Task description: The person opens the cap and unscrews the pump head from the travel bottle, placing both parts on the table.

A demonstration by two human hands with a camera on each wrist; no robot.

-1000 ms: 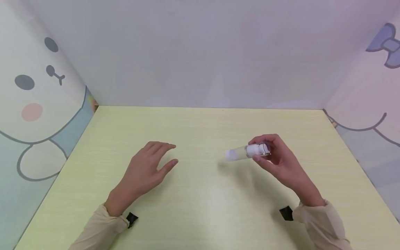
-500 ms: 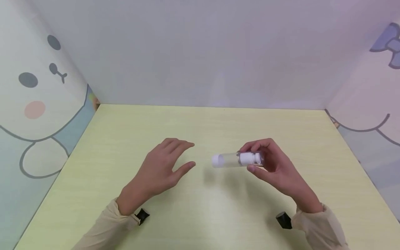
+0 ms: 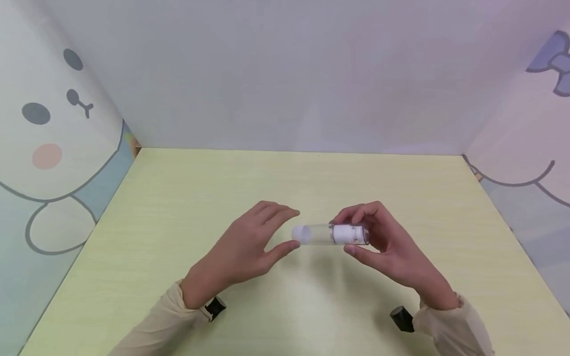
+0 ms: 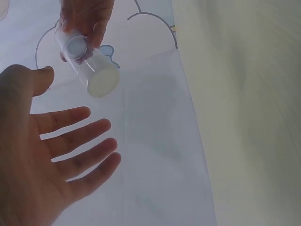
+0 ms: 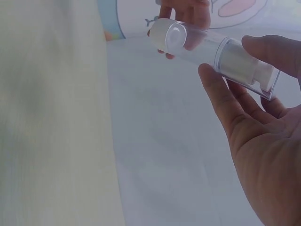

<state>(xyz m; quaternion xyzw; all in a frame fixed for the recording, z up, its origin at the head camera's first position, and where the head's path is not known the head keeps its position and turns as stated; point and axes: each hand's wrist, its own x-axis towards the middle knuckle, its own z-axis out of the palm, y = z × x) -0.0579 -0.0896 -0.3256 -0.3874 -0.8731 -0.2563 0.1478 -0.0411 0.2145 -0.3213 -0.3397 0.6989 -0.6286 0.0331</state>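
My right hand [image 3: 389, 249] holds a clear cylindrical pump bottle [image 3: 319, 234] level above the table, thumb on its near side and fingers on the far side. A white pump top [image 5: 237, 61] shows through the transparent cap, at the end nearest the right palm. The bottle's white base [image 4: 103, 82] points left, toward my left hand [image 3: 249, 242]. In the head view, the left thumb and fingers stand spread on either side of that base. The left wrist view shows the left fingers [image 4: 89, 139] straight and apart from the bottle.
A pale yellow wooden table [image 3: 213, 173] lies beneath both hands. Behind it rises a plain light wall [image 3: 285, 74], with cartoon-printed panels [image 3: 58, 198] at the sides. Black wrist devices [image 3: 402, 319] sit at both cuffs.
The right hand has brought the bottle left and nearer to me, turning it level. My left hand has moved right until its fingertips reach beside the white base.
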